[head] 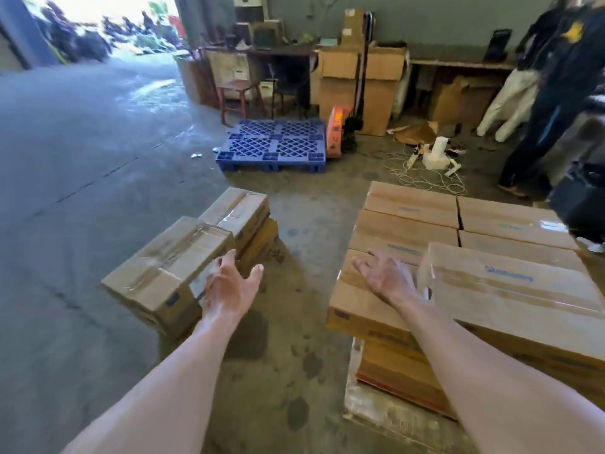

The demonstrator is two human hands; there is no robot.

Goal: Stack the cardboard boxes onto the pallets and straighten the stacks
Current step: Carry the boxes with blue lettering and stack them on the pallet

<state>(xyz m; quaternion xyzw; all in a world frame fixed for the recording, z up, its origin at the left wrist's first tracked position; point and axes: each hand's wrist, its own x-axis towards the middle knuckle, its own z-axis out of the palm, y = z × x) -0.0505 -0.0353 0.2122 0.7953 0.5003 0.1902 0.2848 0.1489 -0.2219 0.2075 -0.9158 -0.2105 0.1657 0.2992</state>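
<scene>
Concrete floor (82,165); left hand (229,285) and right hand (388,276) reached out, fingers (360,265) wide; loose boxes (170,267) at 9 o'clock, stack (510,290) at 3.

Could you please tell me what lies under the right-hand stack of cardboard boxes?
Under the top layer of brown cardboard boxes sits a lower layer of boxes, then a reddish edge over a pale plastic-wrapped base. The boxes cover the rest of that base.
</scene>
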